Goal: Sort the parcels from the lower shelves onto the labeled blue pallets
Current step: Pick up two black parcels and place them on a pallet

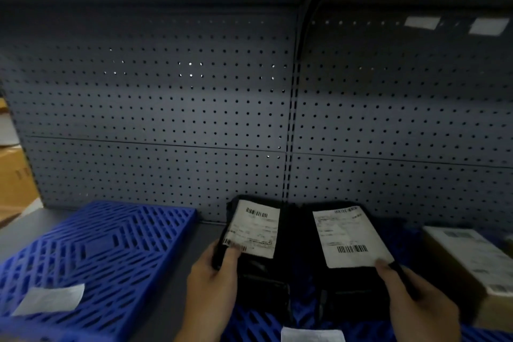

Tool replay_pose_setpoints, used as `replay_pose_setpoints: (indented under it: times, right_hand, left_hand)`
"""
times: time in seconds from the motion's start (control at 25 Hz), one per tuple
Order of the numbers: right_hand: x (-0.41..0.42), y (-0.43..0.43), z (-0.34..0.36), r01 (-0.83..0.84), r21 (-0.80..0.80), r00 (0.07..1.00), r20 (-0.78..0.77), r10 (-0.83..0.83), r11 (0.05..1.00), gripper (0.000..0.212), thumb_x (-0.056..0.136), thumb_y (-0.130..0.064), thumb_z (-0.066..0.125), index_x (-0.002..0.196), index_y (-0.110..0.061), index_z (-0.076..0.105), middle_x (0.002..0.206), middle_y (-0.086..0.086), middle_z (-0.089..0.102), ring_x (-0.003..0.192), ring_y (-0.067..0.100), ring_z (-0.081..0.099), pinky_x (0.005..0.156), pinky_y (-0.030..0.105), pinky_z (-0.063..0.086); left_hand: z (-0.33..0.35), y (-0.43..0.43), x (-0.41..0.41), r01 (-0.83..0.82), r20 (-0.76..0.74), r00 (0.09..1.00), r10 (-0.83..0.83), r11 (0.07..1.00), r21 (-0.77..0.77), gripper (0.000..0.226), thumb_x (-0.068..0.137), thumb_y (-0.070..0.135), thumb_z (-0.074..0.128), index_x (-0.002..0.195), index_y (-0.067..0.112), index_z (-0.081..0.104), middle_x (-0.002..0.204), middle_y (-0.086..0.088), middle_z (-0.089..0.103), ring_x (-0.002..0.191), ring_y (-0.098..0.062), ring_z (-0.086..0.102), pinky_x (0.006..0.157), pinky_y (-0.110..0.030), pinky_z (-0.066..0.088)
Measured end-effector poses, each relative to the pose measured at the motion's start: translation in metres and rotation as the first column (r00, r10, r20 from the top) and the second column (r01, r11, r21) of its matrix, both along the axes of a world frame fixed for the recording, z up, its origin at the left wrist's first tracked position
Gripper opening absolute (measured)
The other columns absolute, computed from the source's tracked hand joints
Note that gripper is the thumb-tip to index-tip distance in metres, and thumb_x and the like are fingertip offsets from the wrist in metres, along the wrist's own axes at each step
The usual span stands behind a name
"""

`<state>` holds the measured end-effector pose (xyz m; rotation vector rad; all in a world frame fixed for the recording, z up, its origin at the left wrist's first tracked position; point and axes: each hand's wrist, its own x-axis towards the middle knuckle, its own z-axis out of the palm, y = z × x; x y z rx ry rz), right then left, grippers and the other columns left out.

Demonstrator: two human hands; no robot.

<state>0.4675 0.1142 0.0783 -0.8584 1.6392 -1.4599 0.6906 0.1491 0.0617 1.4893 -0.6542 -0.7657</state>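
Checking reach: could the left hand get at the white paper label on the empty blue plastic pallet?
Probably not yet: the left hand grips a black parcel. The path to the label on the pallet looks clear.

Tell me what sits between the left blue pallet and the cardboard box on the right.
Head view: two black parcels, one in the left hand, one in the right hand.

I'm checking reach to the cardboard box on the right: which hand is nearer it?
Right. The right hand, gripping a black parcel, is just beside the cardboard box; the left hand is farther left.
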Motion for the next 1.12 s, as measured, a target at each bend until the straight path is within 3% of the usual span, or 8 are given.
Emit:
replay_pose_setpoints:
  times: [0.24, 0.4, 0.8, 0.92, 1.0, 1.08, 1.12]
  right_hand:
    - [-0.006, 0.002, -0.002, -0.081, -0.041, 0.993, -0.094, 0.077, 0.996, 0.008, 0.089, -0.019, 0.074, 0.089, -0.011, 0.071, 0.076, -0.002, 0.063, 0.082, 0.02, 0.056, 0.092, 0.029, 0.038]
    - [-0.006, 0.001, -0.006, -0.105, -0.056, 0.989, -0.113, 0.098, 0.993, 0.005, 0.09, -0.019, 0.072, 0.091, -0.014, 0.071, 0.074, -0.01, 0.06, 0.071, 0.0, 0.05, 0.088, 0.028, 0.039]
    - [-0.012, -0.005, -0.007, -0.125, -0.027, 0.983, -0.139, 0.12, 0.992, 0.005, 0.092, -0.02, 0.069, 0.092, -0.015, 0.069, 0.075, -0.012, 0.057, 0.072, 0.012, 0.047, 0.087, 0.027, 0.036]
    - [-0.016, -0.005, -0.012, -0.179, 0.016, 0.973, -0.144, 0.18, 0.984, 0.015, 0.095, -0.027, 0.065, 0.106, -0.018, 0.069, 0.1, 0.003, 0.068, 0.08, 0.01, 0.054, 0.09, 0.031, 0.04]
    - [-0.017, -0.003, -0.013, -0.181, -0.004, 0.969, -0.171, 0.177, 0.984, 0.034, 0.095, -0.034, 0.064, 0.128, -0.022, 0.064, 0.131, 0.006, 0.062, 0.107, 0.02, 0.057, 0.1, 0.036, 0.042]
    - [-0.016, 0.009, -0.006, -0.202, -0.098, 0.931, -0.329, 0.16, 0.975, 0.05, 0.094, -0.044, 0.061, 0.142, -0.03, 0.052, 0.148, -0.002, 0.049, 0.132, 0.02, 0.046, 0.113, 0.041, 0.036]
    - [-0.015, 0.017, 0.003, -0.259, -0.166, 0.885, -0.435, 0.165, 0.952, 0.053, 0.093, -0.049, 0.058, 0.142, -0.033, 0.051, 0.151, -0.007, 0.045, 0.138, 0.017, 0.041, 0.117, 0.042, 0.032]
  left_hand:
    - [-0.005, 0.002, -0.001, 0.026, 0.035, 0.999, -0.025, 1.0, -0.012, 0.022, 0.1, 0.023, 0.057, 0.09, 0.034, 0.073, 0.089, 0.014, 0.075, 0.087, -0.002, 0.068, 0.068, -0.019, 0.047]
    - [-0.006, 0.001, -0.006, 0.035, 0.062, 0.997, -0.035, 0.999, -0.002, 0.019, 0.1, 0.025, 0.058, 0.093, 0.036, 0.071, 0.091, 0.016, 0.073, 0.089, 0.0, 0.066, 0.07, -0.016, 0.046]
    - [-0.004, 0.005, -0.008, 0.024, 0.145, 0.989, -0.029, 0.999, 0.031, 0.019, 0.102, 0.028, 0.054, 0.095, 0.037, 0.069, 0.093, 0.017, 0.072, 0.088, 0.002, 0.064, 0.069, -0.016, 0.046]
    - [-0.002, 0.008, -0.01, 0.003, 0.194, 0.981, -0.009, 1.0, 0.028, 0.019, 0.102, 0.03, 0.054, 0.107, 0.031, 0.072, 0.101, 0.017, 0.072, 0.092, 0.001, 0.065, 0.074, -0.02, 0.049]
    - [0.003, 0.013, -0.01, -0.006, 0.261, 0.965, 0.004, 1.0, 0.005, 0.044, 0.098, 0.047, 0.056, 0.136, 0.028, 0.061, 0.124, 0.017, 0.065, 0.115, -0.003, 0.059, 0.096, -0.026, 0.047]
    - [0.014, 0.027, -0.007, -0.046, 0.285, 0.955, 0.08, 0.991, -0.125, 0.071, 0.086, 0.066, 0.051, 0.146, 0.028, 0.053, 0.143, 0.014, 0.057, 0.13, -0.002, 0.051, 0.108, -0.025, 0.04]
    - [0.026, 0.039, -0.006, -0.049, 0.31, 0.944, 0.113, 0.977, -0.208, 0.072, 0.084, 0.069, 0.047, 0.145, 0.03, 0.054, 0.144, 0.015, 0.057, 0.13, 0.001, 0.05, 0.107, -0.02, 0.039]
